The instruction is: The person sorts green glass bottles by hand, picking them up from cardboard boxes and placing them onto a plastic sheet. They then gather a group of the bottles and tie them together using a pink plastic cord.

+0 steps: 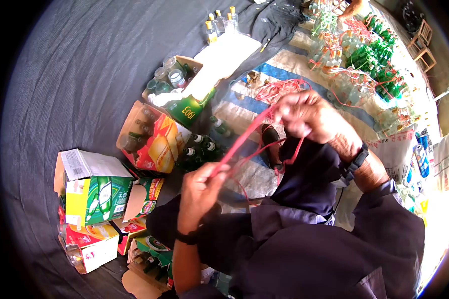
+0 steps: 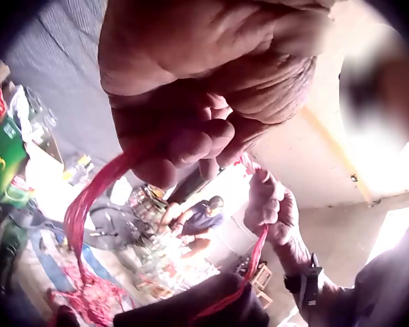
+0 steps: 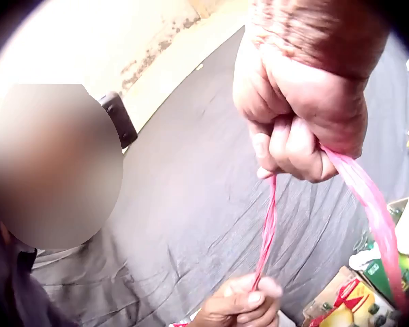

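A strand of pink plastic twine (image 1: 248, 133) stretches between two raised hands over the person's lap. The left hand (image 1: 199, 189), with a dark band at its wrist, grips the lower end with curled fingers. Higher and to the right, the right hand (image 1: 318, 119), with a black watch, holds the other end in its curled fingers. In the right wrist view the twine (image 3: 267, 235) runs taut from the right hand (image 3: 303, 116) to the left hand (image 3: 235, 305), and a thicker length hangs from the fist. Loose ends dangle below both hands. A tangled heap of pink twine (image 1: 279, 91) lies beyond them on the striped sheet.
Bottle cartons stand at the left, among them a green-and-white box (image 1: 102, 197) and a red-and-yellow box (image 1: 157, 137). Green bottles (image 1: 199, 149) stand beside them. Tied glass bottles (image 1: 354, 82) crowd the upper right, where another person's arm (image 1: 353, 9) reaches in. A wooden chair (image 1: 423, 44) is behind.
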### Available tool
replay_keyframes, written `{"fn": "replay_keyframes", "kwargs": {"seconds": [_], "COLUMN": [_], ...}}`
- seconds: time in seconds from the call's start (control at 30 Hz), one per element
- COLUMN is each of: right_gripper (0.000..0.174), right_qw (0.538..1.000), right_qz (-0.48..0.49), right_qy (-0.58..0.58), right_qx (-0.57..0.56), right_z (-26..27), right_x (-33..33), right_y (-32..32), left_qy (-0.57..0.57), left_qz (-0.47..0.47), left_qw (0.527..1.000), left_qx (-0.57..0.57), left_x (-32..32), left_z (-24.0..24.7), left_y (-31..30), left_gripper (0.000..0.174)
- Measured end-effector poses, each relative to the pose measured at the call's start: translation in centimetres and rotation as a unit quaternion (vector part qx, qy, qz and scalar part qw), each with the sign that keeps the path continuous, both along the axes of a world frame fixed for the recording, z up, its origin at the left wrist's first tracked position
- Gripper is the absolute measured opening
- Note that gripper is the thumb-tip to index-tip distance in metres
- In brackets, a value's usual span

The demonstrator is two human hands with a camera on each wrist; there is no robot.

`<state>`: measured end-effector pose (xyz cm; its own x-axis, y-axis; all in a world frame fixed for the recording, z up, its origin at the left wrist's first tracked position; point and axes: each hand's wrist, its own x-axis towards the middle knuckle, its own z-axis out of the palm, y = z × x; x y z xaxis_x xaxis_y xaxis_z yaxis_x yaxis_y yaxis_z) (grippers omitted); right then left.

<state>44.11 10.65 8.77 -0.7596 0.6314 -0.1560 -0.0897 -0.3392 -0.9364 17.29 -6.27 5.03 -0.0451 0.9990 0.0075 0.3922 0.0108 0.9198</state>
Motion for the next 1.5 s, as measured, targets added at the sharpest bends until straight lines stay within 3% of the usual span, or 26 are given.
{"fn": "replay_keyframes", "kwargs": {"seconds": [0.1,0.17,0.67,0.7,0.8,0.87,0.9,0.97,1.0,1.03,1.07,1.1,1.13,1.23,1.37,1.4,1.43,1.5], "right_gripper": [0.022,0.023,0.034,0.029,0.022,0.019,0.019,0.018,0.025,0.025,0.029,0.033,0.038,0.037,0.032,0.034,0.036,0.032], "right_qw": [0.990,0.979,0.899,0.874,0.864,0.841,0.841,0.884,0.848,0.848,0.802,0.704,0.643,0.680,0.840,0.865,0.882,0.838], "right_qz": [-0.091,-0.160,-0.359,-0.430,-0.476,-0.540,-0.541,-0.438,-0.436,-0.435,-0.334,-0.211,-0.190,-0.126,-0.092,-0.033,0.026,0.073], "right_qy": [0.086,0.117,0.251,0.225,0.166,0.016,0.016,-0.163,-0.302,-0.302,-0.457,-0.582,-0.627,-0.580,-0.291,-0.221,-0.150,-0.002], "right_qx": [-0.062,-0.040,0.001,-0.006,0.003,-0.009,-0.008,-0.035,0.025,0.024,0.191,0.347,0.397,0.430,0.449,0.450,0.447,0.541], "right_z": [-1.9,-3.1,-10.8,-11.1,-13.9,-15.0,-16.0,-17.8,-14.4,-14.9,-15.7,-16.1,-12.6,-7.4,-2.5,-1.9,-1.6,-5.4], "right_x": [1.8,2.9,16.3,16.6,20.2,21.4,22.5,24.4,20.6,20.7,20.8,20.7,17.1,11.6,3.5,1.4,-0.3,-3.6], "right_y": [3.2,4.8,13.4,13.5,14.4,14.1,14.2,14.5,12.1,12.4,13.0,13.4,11.0,7.9,0.9,-1.1,-2.7,-4.8], "left_qy": [-0.001,-0.011,0.016,0.025,0.022,0.006,0.008,0.011,0.035,0.058,0.091,0.091,0.113,0.145,0.162,0.171,0.179,0.176], "left_qz": [0.058,0.099,0.194,0.210,0.218,0.220,0.230,0.240,0.234,0.229,0.222,0.224,0.189,0.106,-0.014,-0.036,-0.058,-0.063], "left_qw": [0.998,0.993,0.979,0.976,0.975,0.974,0.971,0.966,0.967,0.968,0.968,0.968,0.973,0.982,0.986,0.985,0.981,0.982], "left_qx": [-0.033,-0.055,-0.053,-0.049,-0.045,-0.049,-0.072,-0.096,-0.091,-0.086,-0.074,-0.074,-0.064,-0.056,-0.020,0.009,0.037,0.027], "left_x": [-3.5,-5.6,-15.3,-15.6,-15.5,-15.2,-15.1,-14.5,-13.7,-13.0,-12.0,-11.0,-9.9,-5.9,-0.4,0.7,1.6,2.9], "left_z": [-0.4,-0.6,-1.5,-1.5,-0.4,-0.1,-0.2,-0.2,-0.2,-0.2,-0.1,0.0,0.1,-0.1,-0.8,-1.2,-1.5,-1.4], "left_y": [-1.2,-1.9,-6.8,-7.0,-7.5,-7.5,-7.4,-7.0,-6.2,-5.4,-4.8,-4.1,-3.4,-2.0,-0.9,-0.7,-0.6,-0.7], "left_gripper": [0.018,0.018,0.015,0.016,0.019,0.020,0.020,0.020,0.020,0.020,0.021,0.021,0.021,0.021,0.016,0.015,0.015,0.015]}}
